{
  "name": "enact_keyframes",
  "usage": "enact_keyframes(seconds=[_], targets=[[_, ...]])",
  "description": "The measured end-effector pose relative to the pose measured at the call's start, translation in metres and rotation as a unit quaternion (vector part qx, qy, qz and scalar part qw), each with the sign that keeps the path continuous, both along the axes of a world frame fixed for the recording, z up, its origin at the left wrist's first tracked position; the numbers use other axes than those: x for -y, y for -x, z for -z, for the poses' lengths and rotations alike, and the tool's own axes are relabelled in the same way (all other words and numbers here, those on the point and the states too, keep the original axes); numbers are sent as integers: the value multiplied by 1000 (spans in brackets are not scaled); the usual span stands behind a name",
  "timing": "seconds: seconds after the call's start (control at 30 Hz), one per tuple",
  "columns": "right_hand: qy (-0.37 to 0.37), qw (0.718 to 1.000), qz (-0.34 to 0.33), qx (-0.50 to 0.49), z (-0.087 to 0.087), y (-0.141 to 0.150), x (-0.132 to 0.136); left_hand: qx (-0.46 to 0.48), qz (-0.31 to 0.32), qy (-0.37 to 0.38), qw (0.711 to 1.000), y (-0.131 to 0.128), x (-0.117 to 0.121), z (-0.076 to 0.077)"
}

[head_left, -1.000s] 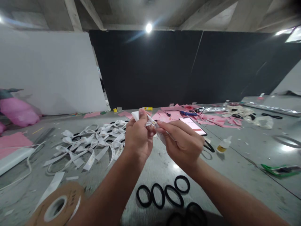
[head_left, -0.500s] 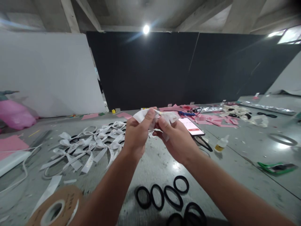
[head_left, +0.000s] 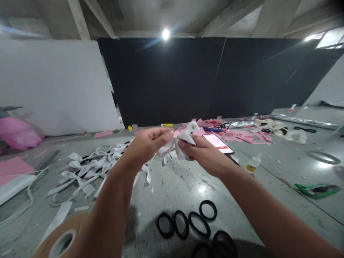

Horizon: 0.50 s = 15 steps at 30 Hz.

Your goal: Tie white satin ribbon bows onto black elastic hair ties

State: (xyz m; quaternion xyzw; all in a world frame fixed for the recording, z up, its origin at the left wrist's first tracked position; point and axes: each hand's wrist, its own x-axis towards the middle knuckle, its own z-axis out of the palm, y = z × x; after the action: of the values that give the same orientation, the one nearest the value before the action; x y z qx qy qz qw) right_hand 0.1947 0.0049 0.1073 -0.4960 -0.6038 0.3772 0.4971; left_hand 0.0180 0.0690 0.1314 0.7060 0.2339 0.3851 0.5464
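Observation:
Above the middle of the table I hold up a white ribbon bow [head_left: 185, 152] with dark printed letters. My right hand [head_left: 205, 152] pinches its right side between thumb and fingers, one loop standing up above the grip. On the other side, my left hand [head_left: 147, 145] has its thumb and fingers closed at the bow's left loop, the fingertips partly hidden. Black hair ties [head_left: 181, 225] lie on the table below my hands. To the left spreads a pile of white ribbon bows [head_left: 86, 172] with black hair ties among them.
A ribbon roll [head_left: 45, 247] stands at the lower left. Right of my hands are a phone [head_left: 216, 143], a small glue bottle [head_left: 253, 163] and a green packet [head_left: 317, 190]. Pink scraps [head_left: 248, 136] and a blue-handled tool [head_left: 213, 129] lie toward the dark wall panel [head_left: 166, 79].
My left hand has shifted left and turned so its back shows more. The bow has opened out between my hands, with a loop now upright. My right hand keeps its pinch.

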Motion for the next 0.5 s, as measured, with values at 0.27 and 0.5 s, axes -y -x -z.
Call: enact_keyframes(seconds=[0.27, 0.5], targets=[[-78, 964, -25, 254, -8, -2, 4, -131, 40, -87, 987, -5, 2, 5], [-101, 936, 13, 336, -8, 1, 8, -119, 18, -67, 990, -10, 2, 9]])
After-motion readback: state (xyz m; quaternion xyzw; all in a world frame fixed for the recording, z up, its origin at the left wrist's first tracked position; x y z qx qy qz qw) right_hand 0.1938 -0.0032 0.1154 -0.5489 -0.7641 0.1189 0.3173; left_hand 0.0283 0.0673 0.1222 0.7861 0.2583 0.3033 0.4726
